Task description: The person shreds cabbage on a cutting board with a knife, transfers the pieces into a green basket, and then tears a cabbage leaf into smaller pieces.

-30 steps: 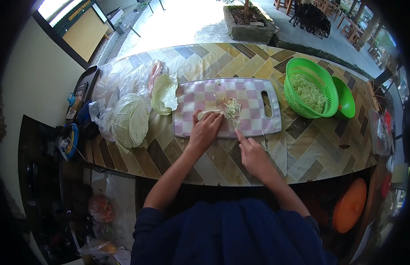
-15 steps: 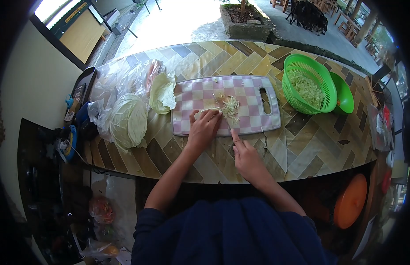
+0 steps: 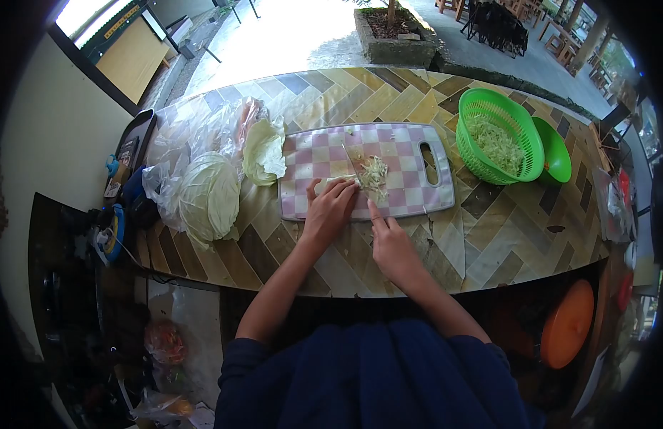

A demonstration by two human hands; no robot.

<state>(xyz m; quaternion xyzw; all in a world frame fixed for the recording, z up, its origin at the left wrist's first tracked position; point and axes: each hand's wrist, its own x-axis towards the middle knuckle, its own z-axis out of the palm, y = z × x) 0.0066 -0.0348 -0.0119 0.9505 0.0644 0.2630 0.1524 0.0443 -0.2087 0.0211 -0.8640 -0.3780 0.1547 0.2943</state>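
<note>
On the pink-and-white checkered cutting board (image 3: 403, 143), my left hand (image 3: 331, 209) presses down on a pale piece of cabbage (image 3: 336, 180), its fingers curled over it. My right hand (image 3: 393, 247) grips a knife (image 3: 352, 163) by the handle, with the index finger stretched along it. The thin blade lies right beside my left fingertips, at the cabbage's edge. Shredded cabbage (image 3: 375, 171) is piled just right of the blade. Part of the cabbage piece is hidden under my left hand.
Left of the board sit a cabbage head (image 3: 210, 196), a loose cabbage leaf (image 3: 264, 151) and clear plastic bags (image 3: 195, 136). At the right, a green basket (image 3: 521, 125) holds shredded cabbage, beside a green bowl (image 3: 556, 154). A dark tray (image 3: 136, 132) stands at the table's left edge.
My right hand has shifted slightly left and down with the knife, and the blade's angle has changed a little. My left hand stays on the cabbage piece.
</note>
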